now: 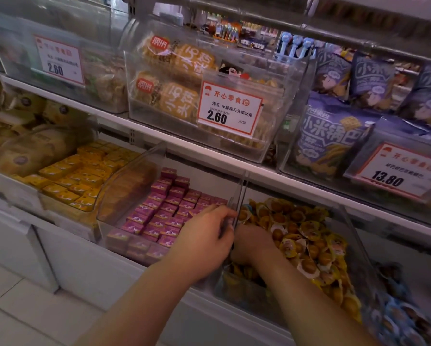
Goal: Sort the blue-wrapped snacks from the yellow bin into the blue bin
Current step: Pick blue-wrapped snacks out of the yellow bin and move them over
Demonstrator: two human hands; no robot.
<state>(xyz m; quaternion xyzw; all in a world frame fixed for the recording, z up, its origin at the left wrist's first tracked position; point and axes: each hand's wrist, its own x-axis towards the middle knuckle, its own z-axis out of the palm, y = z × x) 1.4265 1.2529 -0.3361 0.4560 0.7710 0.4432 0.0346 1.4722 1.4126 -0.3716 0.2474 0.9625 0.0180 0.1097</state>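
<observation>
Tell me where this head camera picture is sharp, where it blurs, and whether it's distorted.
Head view: the red-bordered 2.60 price tag reads sharp; the blue-wrapped snacks at lower right smear with blur; the left edge is soft; the white shelf edge bows from wide-angle distortion; both hands stay fairly clear.

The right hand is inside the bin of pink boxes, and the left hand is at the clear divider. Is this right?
Not quite. In the head view the right hand is inside the yellow bin of yellow-wrapped snacks, not among the pink boxes. The left hand is at the clear divider, as you say.
</observation>
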